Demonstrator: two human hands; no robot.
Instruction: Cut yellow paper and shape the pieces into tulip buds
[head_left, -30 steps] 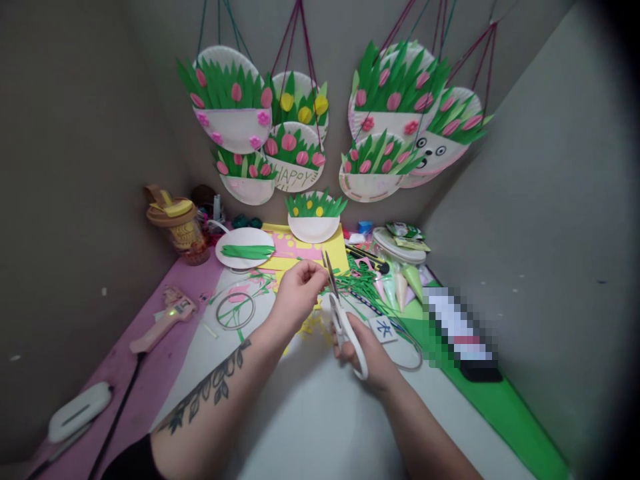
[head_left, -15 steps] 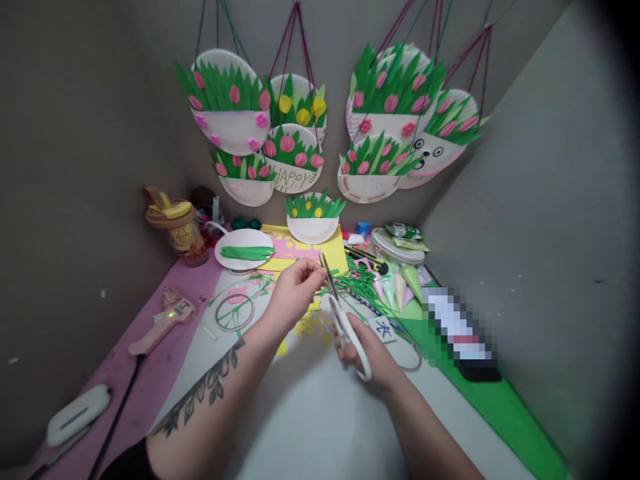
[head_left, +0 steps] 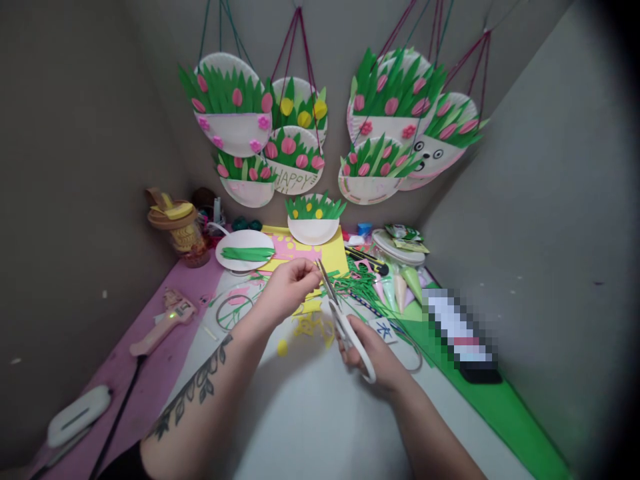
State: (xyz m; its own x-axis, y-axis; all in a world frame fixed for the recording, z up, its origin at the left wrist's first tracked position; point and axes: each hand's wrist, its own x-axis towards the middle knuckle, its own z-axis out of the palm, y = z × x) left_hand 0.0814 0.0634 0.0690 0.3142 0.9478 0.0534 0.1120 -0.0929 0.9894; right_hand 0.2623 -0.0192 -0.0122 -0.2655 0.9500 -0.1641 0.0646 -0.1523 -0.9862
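Observation:
My right hand (head_left: pixel 367 350) grips a pair of white-handled scissors (head_left: pixel 338 310), its blades pointing up and away to the left. Close to the blade tips, my left hand (head_left: pixel 291 285) is closed in a pinch; whatever lies between its fingers is too small or hidden to make out. Beneath and beyond the hands lie yellow paper scraps (head_left: pixel 306 325) and a heap of thin green paper strips (head_left: pixel 361 283). Behind my left hand sits a white paper plate (head_left: pixel 235 240) with green paper pieces (head_left: pixel 247 254) on it.
Decorated paper-plate baskets (head_left: pixel 233 133) hang on the back wall. On the left are a hot glue gun (head_left: pixel 163 327), a lidded cup (head_left: pixel 180 233) and a white case (head_left: pixel 80 415). To the right lie piping bags (head_left: pixel 400 290) and a blurred phone-like device (head_left: pixel 465 340).
My left hand has shifted slightly left, staying pinched near the scissor tips. The scissors have tilted a little further left in my right hand.

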